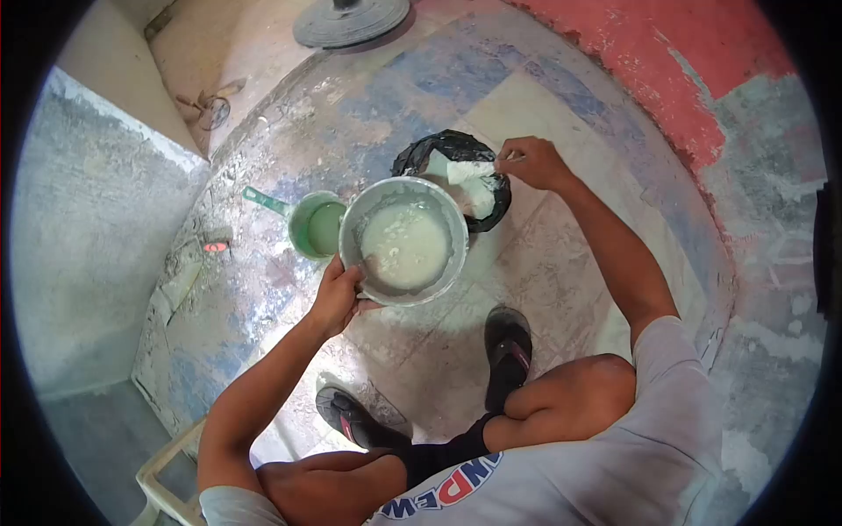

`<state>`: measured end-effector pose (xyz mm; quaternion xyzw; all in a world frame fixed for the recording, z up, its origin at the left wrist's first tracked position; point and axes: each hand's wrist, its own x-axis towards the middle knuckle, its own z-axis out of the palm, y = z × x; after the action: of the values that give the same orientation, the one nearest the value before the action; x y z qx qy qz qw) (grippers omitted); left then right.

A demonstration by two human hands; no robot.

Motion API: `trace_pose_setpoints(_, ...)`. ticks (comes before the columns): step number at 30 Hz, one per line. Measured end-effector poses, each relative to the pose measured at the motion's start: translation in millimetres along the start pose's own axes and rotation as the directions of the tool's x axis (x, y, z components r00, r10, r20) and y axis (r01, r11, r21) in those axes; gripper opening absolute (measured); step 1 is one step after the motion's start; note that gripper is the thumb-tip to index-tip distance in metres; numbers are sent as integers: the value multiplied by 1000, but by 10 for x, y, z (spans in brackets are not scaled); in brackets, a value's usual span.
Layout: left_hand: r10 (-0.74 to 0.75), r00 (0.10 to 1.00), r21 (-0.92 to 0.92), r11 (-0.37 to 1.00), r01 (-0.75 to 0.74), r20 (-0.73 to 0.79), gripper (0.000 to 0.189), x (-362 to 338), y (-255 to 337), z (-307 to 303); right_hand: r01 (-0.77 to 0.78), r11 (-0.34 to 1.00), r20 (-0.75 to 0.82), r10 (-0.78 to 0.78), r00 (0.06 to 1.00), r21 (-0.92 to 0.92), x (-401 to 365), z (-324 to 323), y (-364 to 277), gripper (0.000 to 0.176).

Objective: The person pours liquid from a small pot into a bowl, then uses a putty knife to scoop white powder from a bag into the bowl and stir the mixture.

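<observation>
My left hand (338, 296) is closed on the rim of a round grey bowl (357, 230), holding it over the floor. Inside lies a milky, pale liquid (405, 250) with white clumps floating on top. Up and to the right, a black plastic bag (448, 140) stands with its mouth spread, white powder (481, 200) in it. My right hand (533, 163) grips a flat scraper (471, 172) by its handle, which the fingers mostly hide. White powder covers its blade, above the bag's mouth.
A green dipper (303, 230) with liquid in it stands just left of the bowl. A dark round lid (351, 22) lies at the top. A small red object (216, 247) is on the stained floor (263, 298). A plastic chair arm (167, 456) shows lower left.
</observation>
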<state>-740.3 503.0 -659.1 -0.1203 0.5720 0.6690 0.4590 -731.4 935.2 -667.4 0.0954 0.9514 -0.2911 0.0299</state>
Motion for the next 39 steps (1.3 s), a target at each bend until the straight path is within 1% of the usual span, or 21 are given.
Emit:
trace_pose_setpoints(1, 2, 1000, -4, 1000, -2, 16, 50, 15, -6, -12, 13, 1000, -19, -13, 1000, -9, 9, -51, -46, 28)
trace_pose_setpoints(2, -1, 1000, 1, 1000, 1, 31, 51, 35, -14, -32, 48, 998, -10, -48, 999, 30, 25, -92, -62, 28)
trace_pose_setpoints(4, 0, 1000, -3, 1000, 0, 15, 52, 24, -2, 6, 64, 996, 8, -65, 998, 70, 34, -206, -223, 27)
trace_pose_setpoints(5, 0, 1000, 1, 1000, 0, 9, 53, 21, 5, 11, 114, 990, 10, -115, 993, 82, 47, -248, -281, 27)
trace_pose_setpoints(6, -3, 999, 28, 1000, 2, 39, 54, 48, -14, -33, 119, 989, 16, -121, 993, 84, 51, -285, -358, 27)
trace_pose_setpoints(9, -10, 999, 20, 1000, 9, 51, 53, 11, 37, 20, 193, 963, 35, -203, 979, 186, 45, -353, -621, 28)
trace_pose_setpoints(10, 1, 999, -1, 1000, -1, 53, 53, 12, 28, 20, 197, 962, 41, -208, 977, 190, 19, -373, -739, 28)
trace_pose_setpoints(12, -2, 999, -5, 1000, 2, 53, 53, 26, 22, 4, 187, 948, 108, -220, 969, 258, -38, -401, -972, 21)
trace_pose_setpoints(13, -6, 998, -2, 1000, 6, 63, 53, 31, 22, -5, 206, 943, 103, -239, 966, 262, -49, -373, -1026, 20)
trace_pose_setpoints(14, -17, 998, 36, 999, 15, 57, 53, 38, 25, -16, 209, 942, 108, -244, 964, 264, -57, -346, -1059, 20)
trace_pose_setpoints(17, -2, 998, 34, 999, 0, 66, 52, 55, 6, -44, 219, 933, 194, -281, 940, 287, -110, -302, -1156, 19)
trace_pose_setpoints(18, -2, 998, 31, 1000, 0, 64, 52, 49, 15, -37, 220, 932, 197, -282, 939, 287, -116, -270, -1166, 19)
trace_pose_setpoints(20, -2, 998, 4, 1000, 2, 68, 52, 35, 32, -17, 257, 914, 193, -327, 925, 315, -127, -206, -1168, 24)
trace_pose_setpoints(21, -2, 998, 3, 1000, 2, 69, 52, 35, 28, -14, 257, 914, 193, -327, 925, 314, -140, -202, -1182, 24)
trace_pose_setpoints(23, 15, 997, 8, 1000, -16, 72, 52, 35, 28, -16, 213, 903, 274, -327, 905, 374, -166, -213, -1221, 24)
trace_pose_setpoints(24, 15, 997, 7, 1000, -16, 71, 52, 37, 26, -20, 213, 903, 274, -327, 904, 374, -189, -233, -1250, 24)
trace_pose_setpoints(26, 14, 997, 1, 1000, -14, 77, 52, 48, 23, -23, 183, 913, 323, -308, 895, 365, -221, -284, -1302, 18)
trace_pose_setpoints(29, 2, 998, 22, 1000, -4, 62, 50, 54, 23, -30, 207, 927, 338, -312, 888, 313, -220, -284, -1282, 19)
trace_pose_setpoints(33, 9, 998, 33, 999, -12, 67, 49, 64, 16, -35, 212, 930, 358, -315, 879, 299, -222, -291, -1262, 20)
trace_pose_setpoints(36, 7, 998, 25, 1000, -8, 61, 49, 67, 13, -22, 208, 927, 327, -310, 893, 310, -193, -308, -1211, 19)
trace_pose_setpoints(39, 16, 997, 16, 1000, -17, 72, 48, 61, 17, -21, 247, 921, 282, -333, 900, 301, -173, -290, -1159, 19)
